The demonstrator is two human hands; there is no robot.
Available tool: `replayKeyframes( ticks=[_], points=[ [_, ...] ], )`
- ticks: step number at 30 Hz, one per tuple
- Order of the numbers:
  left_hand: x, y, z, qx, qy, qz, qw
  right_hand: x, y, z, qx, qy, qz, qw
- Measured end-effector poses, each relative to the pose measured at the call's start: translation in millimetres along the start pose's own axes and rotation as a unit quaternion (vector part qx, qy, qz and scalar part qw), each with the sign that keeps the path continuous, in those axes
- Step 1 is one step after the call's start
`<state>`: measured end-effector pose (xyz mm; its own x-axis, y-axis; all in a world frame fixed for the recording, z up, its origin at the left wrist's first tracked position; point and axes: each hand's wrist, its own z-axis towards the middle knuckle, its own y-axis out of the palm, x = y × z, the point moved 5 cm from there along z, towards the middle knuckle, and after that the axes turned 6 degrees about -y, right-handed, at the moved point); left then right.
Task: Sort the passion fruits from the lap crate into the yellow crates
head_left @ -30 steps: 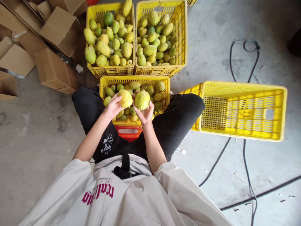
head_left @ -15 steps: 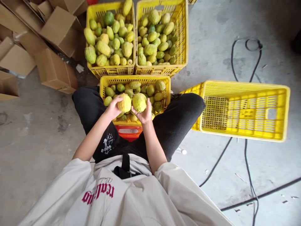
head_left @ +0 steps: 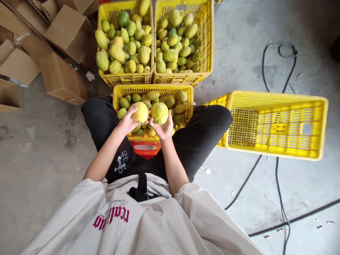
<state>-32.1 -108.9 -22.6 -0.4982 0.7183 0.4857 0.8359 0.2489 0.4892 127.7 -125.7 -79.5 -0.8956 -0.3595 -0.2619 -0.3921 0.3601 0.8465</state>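
Note:
My left hand is closed round a yellow bumpy fruit. My right hand cups a yellow-green fruit from below. Both fruits are held side by side, almost touching, over the near yellow crate between my knees, which holds several green and yellow fruits. I am seated with black trousers on either side of that crate.
Two fuller yellow crates of fruit stand beyond the near one. An empty yellow crate lies on the concrete floor to the right. Cardboard boxes pile up at the left. Black cables run across the floor on the right.
Both hands dipped slightly with their fruits, then came back up. The fruits have turned a little in my fingers.

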Motion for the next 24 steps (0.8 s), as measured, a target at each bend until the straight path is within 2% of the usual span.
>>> replayKeyframes(
  ticks=[4, 10, 16, 20, 24],
  points=[
    [0, 1.9, -3, -0.001, -0.018, 0.019, 1.000, -2, -4, 4, 0.011, 0.005, -0.046, 0.999],
    [5, 2.5, -7, 0.032, -0.010, -0.027, 0.999, -3, 5, 1, 0.047, -0.010, -0.043, 0.998],
    [7, -0.2, -4, 0.031, 0.005, 0.002, 1.000, -8, 9, -1, 0.040, -0.043, -0.067, 0.996],
    [4, -2.8, -1, 0.028, 0.013, 0.028, 0.999, -3, 5, -2, 0.040, -0.017, -0.084, 0.995],
    [-1, -2.7, -2, 0.020, 0.005, 0.031, 0.999, 2, 7, -3, 0.023, -0.021, -0.077, 0.997]
  ],
)
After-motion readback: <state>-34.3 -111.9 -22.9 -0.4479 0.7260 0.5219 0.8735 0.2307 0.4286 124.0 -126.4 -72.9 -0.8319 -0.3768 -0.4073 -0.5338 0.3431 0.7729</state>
